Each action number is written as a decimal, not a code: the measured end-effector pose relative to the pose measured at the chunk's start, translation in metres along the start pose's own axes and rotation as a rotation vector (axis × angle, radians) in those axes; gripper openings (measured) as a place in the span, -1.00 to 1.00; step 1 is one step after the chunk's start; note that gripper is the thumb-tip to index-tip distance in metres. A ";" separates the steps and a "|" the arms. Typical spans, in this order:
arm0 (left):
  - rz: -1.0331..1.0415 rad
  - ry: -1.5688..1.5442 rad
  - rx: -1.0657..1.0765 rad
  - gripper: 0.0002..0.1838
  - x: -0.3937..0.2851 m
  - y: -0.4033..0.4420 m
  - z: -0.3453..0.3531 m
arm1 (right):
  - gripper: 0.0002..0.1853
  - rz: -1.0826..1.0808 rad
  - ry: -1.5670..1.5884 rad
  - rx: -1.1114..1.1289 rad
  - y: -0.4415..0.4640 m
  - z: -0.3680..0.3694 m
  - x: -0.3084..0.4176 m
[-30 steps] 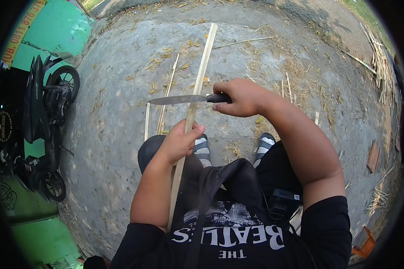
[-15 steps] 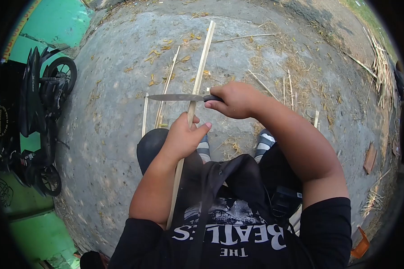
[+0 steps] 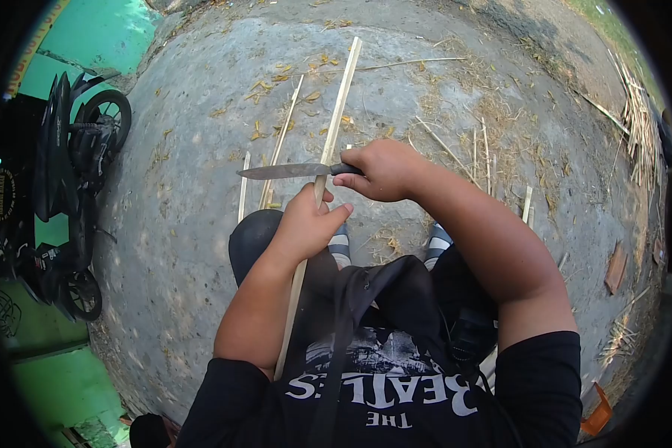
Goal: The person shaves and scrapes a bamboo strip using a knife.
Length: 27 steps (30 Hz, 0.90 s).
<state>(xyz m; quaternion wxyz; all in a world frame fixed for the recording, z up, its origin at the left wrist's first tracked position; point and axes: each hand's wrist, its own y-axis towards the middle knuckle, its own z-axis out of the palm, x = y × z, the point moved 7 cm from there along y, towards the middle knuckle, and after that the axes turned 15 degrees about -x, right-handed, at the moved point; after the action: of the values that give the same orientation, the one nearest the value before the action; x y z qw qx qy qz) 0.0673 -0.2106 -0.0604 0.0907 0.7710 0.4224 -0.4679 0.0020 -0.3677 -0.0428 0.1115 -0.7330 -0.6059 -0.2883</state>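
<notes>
Our left hand (image 3: 304,226) wraps round the stick (image 3: 341,104), which pokes out ahead. Our right hand (image 3: 377,172) grips the knife (image 3: 280,172) across it — we should press lightly, with our left hand safely behind.

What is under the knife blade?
Under the knife blade, a bamboo strip held in the left hand crosses; thin strips lie on the concrete farther down. The bamboo strip's surface beneath the blade is covered, so any cut there cannot be seen.
</notes>
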 end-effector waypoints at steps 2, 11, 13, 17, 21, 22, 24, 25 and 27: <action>-0.005 -0.007 0.008 -0.53 0.001 -0.001 -0.001 | -0.49 0.012 -0.031 0.011 -0.004 -0.004 0.008; 0.017 0.035 0.005 -0.50 0.000 0.002 0.001 | -0.50 0.015 -0.077 -0.002 -0.002 -0.006 0.007; 0.036 0.063 0.016 -0.50 -0.003 0.002 0.000 | -0.49 0.054 -0.105 0.071 -0.004 -0.012 0.011; 0.062 -0.006 -0.043 -0.45 0.006 0.003 0.001 | -0.48 0.078 -0.105 0.106 -0.002 -0.015 0.010; 0.173 -0.020 -0.036 -0.44 0.005 0.009 0.006 | -0.46 0.081 -0.125 0.121 -0.004 -0.014 0.013; 0.255 -0.018 -0.052 -0.44 0.001 0.009 0.005 | -0.46 0.070 -0.121 0.126 -0.005 -0.014 0.013; 0.139 -0.019 -0.041 -0.44 0.004 0.004 0.003 | -0.48 0.048 -0.093 0.091 -0.006 -0.010 0.013; 0.086 -0.023 -0.037 -0.44 0.002 0.003 0.003 | -0.50 0.035 -0.077 0.047 -0.004 -0.008 0.009; 0.086 -0.002 -0.016 -0.45 0.004 0.006 0.003 | -0.50 0.017 -0.067 0.022 -0.004 -0.009 0.009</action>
<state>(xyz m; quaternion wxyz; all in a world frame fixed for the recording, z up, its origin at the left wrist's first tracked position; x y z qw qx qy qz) 0.0702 -0.2138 -0.0664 0.1173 0.7874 0.3924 -0.4607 -0.0038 -0.3638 -0.0309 0.1015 -0.7460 -0.6063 -0.2560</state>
